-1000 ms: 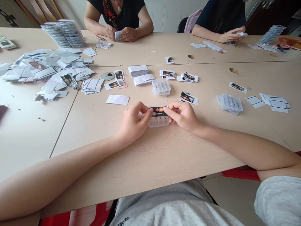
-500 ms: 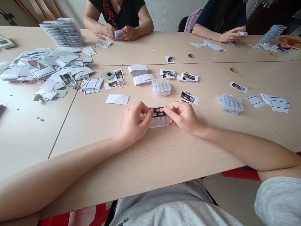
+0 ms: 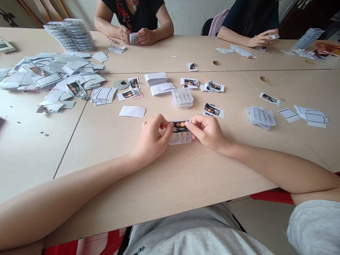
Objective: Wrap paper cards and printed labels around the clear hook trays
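Now our left grip (image 3: 152,139) and right grip (image 3: 209,131) pinch the little box (image 3: 180,139) from both sides, in front of the clear boxes (image 3: 182,97) on the counter (image 3: 170,184). Its see-through bottom part shows thin dark bits in a row. A black label (image 3: 178,128) with white writing and a bright orange burst covers its top.

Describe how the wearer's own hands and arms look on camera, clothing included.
The left hand and right hand are ungloved, with bare wrists. The left forearm and right forearm are uncovered too. A loose, light grey short sleeve covers the right upper arm; no left sleeve shows.
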The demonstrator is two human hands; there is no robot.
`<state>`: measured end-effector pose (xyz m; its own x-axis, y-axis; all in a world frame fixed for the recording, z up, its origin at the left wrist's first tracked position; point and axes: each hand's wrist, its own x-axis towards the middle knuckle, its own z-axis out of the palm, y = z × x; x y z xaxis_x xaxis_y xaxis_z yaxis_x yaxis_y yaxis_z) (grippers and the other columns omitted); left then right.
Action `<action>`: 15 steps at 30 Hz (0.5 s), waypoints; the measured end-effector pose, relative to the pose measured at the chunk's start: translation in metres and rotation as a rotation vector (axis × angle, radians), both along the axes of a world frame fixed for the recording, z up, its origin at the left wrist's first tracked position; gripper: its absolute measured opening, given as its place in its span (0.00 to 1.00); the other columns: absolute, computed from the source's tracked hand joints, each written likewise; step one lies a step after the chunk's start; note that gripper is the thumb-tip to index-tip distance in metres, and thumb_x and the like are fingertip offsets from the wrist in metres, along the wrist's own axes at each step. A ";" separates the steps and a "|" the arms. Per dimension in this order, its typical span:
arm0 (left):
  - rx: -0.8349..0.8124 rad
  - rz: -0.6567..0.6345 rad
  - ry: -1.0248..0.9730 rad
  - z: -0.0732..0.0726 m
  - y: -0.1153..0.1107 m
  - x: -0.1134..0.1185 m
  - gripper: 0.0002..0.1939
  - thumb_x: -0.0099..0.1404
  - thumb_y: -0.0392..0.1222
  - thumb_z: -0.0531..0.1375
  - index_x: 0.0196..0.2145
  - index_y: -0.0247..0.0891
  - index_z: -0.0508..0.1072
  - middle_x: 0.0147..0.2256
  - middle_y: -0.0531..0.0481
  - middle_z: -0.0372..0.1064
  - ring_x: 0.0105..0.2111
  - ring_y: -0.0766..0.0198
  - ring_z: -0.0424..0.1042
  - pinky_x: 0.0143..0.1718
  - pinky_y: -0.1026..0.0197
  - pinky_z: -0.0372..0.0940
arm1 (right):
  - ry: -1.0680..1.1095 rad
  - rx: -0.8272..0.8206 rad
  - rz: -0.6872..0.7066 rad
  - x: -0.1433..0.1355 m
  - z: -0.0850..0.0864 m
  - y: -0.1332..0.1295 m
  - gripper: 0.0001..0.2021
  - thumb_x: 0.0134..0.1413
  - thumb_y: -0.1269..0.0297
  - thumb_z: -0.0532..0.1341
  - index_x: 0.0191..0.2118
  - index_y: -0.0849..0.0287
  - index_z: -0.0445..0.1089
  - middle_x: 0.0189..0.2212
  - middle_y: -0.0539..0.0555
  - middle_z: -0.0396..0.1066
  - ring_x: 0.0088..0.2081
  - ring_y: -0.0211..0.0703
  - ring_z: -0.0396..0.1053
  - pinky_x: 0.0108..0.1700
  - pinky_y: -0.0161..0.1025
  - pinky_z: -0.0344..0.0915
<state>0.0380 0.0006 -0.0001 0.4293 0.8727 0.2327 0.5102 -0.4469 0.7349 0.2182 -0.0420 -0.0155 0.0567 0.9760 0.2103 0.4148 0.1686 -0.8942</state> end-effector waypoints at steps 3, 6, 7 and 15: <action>-0.003 0.002 0.006 0.000 0.000 0.000 0.10 0.64 0.40 0.53 0.25 0.38 0.58 0.25 0.54 0.62 0.27 0.67 0.59 0.30 0.61 0.53 | -0.012 0.006 -0.009 0.000 0.000 0.000 0.16 0.56 0.59 0.58 0.21 0.59 0.59 0.15 0.47 0.59 0.19 0.33 0.58 0.23 0.35 0.53; -0.001 0.003 0.012 0.000 0.000 0.000 0.10 0.64 0.40 0.53 0.25 0.38 0.58 0.25 0.53 0.62 0.28 0.66 0.59 0.30 0.61 0.53 | -0.018 0.007 -0.011 0.000 0.000 0.000 0.16 0.56 0.59 0.58 0.21 0.59 0.59 0.16 0.47 0.59 0.19 0.33 0.58 0.23 0.35 0.53; -0.001 0.004 0.014 0.000 0.000 0.001 0.10 0.64 0.40 0.53 0.25 0.38 0.58 0.25 0.53 0.62 0.28 0.66 0.60 0.30 0.61 0.53 | -0.017 0.009 -0.010 0.000 -0.001 0.000 0.16 0.56 0.59 0.58 0.21 0.59 0.59 0.16 0.47 0.59 0.19 0.33 0.58 0.23 0.35 0.53; -0.006 0.008 0.028 0.002 -0.001 0.001 0.11 0.64 0.40 0.53 0.25 0.38 0.58 0.25 0.52 0.63 0.29 0.65 0.61 0.29 0.62 0.52 | -0.032 0.020 -0.011 0.000 0.000 0.000 0.16 0.56 0.60 0.58 0.21 0.59 0.58 0.16 0.48 0.59 0.19 0.33 0.58 0.23 0.35 0.52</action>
<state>0.0390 -0.0007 0.0016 0.4290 0.8773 0.2153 0.5338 -0.4385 0.7230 0.2181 -0.0422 -0.0160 0.0599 0.9709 0.2320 0.4448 0.1821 -0.8769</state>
